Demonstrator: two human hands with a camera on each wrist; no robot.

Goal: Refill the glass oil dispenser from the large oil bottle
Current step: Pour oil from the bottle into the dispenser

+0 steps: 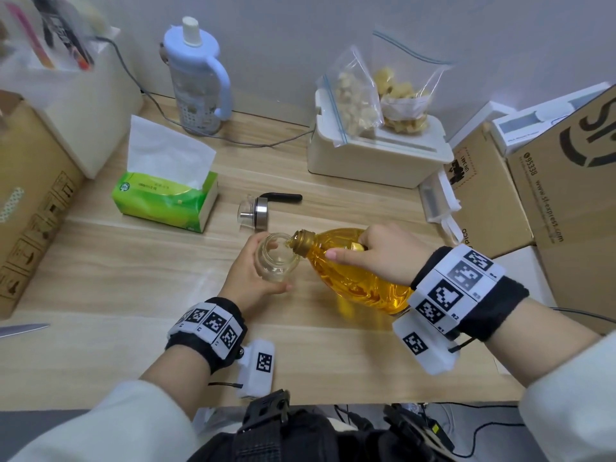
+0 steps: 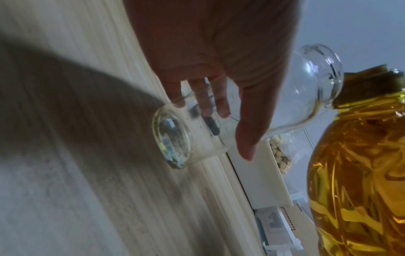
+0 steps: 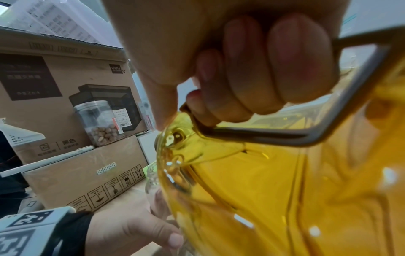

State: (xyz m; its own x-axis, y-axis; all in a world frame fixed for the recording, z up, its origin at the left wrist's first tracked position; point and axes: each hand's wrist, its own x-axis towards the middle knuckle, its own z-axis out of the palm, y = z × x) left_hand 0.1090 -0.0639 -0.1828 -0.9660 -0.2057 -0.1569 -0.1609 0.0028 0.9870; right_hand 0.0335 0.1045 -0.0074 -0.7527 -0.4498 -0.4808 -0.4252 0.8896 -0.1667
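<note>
The clear glass oil dispenser [image 1: 275,258] stands uncapped on the wooden table, and my left hand [image 1: 248,278] grips its body from the left. The large bottle of yellow oil [image 1: 353,278] is tipped over to the left, its gold-collared mouth [image 1: 301,241] at the dispenser's rim. My right hand [image 1: 383,253] holds the bottle by its carry handle [image 3: 306,138], fingers [image 3: 263,69] curled round it. In the left wrist view the dispenser [image 2: 306,97] looks almost empty, with the oil bottle [image 2: 359,164] beside its mouth. The dispenser's metal pour cap [image 1: 255,213] with a black lever lies behind it.
A green tissue pack [image 1: 166,198] lies at the left, a blue jug [image 1: 196,78] at the back, and a white box [image 1: 376,155] carries bags of snacks. Cardboard boxes [image 1: 546,181] crowd the right edge, another box [image 1: 30,208] the left. A knife blade [image 1: 23,330] pokes in at the left edge.
</note>
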